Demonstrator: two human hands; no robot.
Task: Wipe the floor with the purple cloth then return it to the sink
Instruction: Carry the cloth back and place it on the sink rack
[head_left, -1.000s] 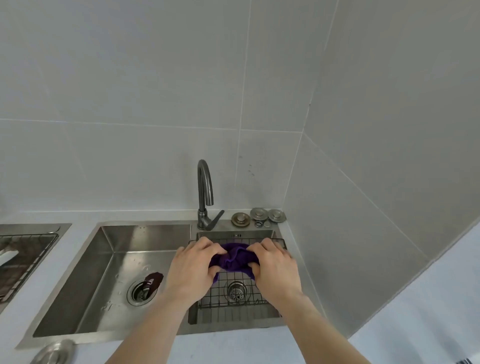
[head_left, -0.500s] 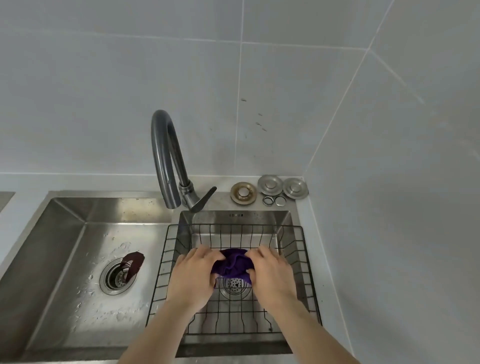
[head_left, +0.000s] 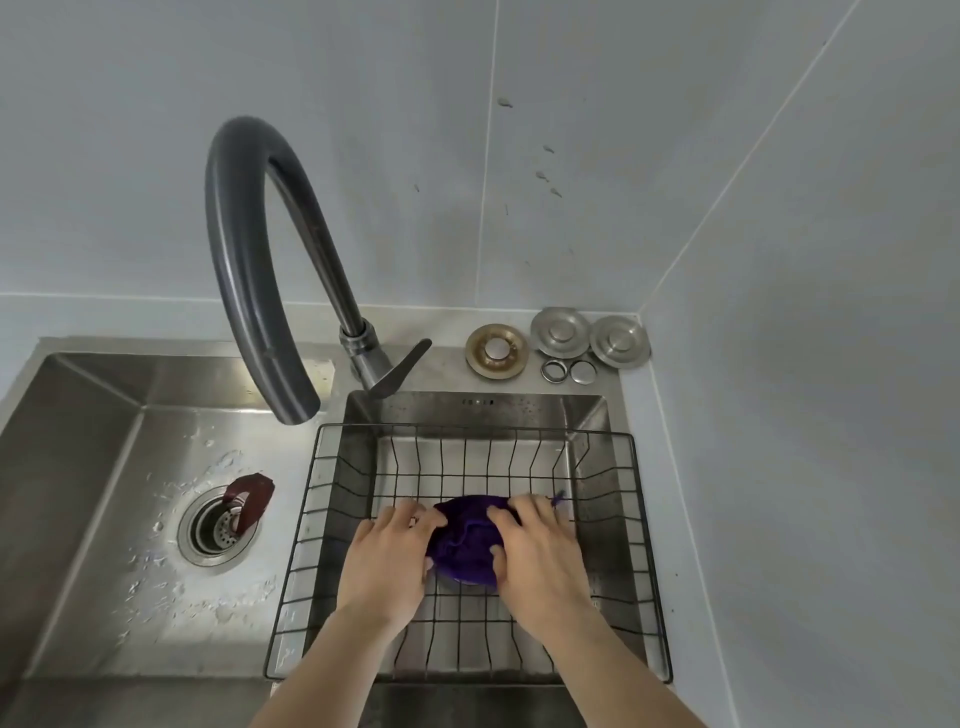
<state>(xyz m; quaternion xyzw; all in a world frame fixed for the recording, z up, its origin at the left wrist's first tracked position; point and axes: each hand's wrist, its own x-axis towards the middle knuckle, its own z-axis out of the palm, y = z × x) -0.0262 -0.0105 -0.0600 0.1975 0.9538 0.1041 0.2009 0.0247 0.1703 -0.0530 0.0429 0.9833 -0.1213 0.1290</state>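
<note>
The purple cloth (head_left: 465, 540) is bunched up low inside the black wire basket (head_left: 642, 525) that sits in the right basin of the steel sink (head_left: 78, 467). My left hand (head_left: 387, 564) grips the cloth's left side and my right hand (head_left: 537, 558) grips its right side, fingers curled into the fabric. Both hands cover the cloth's outer edges; only its middle shows between them.
A dark curved faucet (head_left: 249, 249) arches over the divider between the basins. The left basin is wet, with a drain strainer (head_left: 218, 525) and a brown stopper (head_left: 249, 501). Several metal drain caps (head_left: 561, 332) lie on the ledge by the corner wall.
The view has moved closer and tilted down over the sink. Both hands have lowered the cloth down into the wire basket, still holding it between them.
</note>
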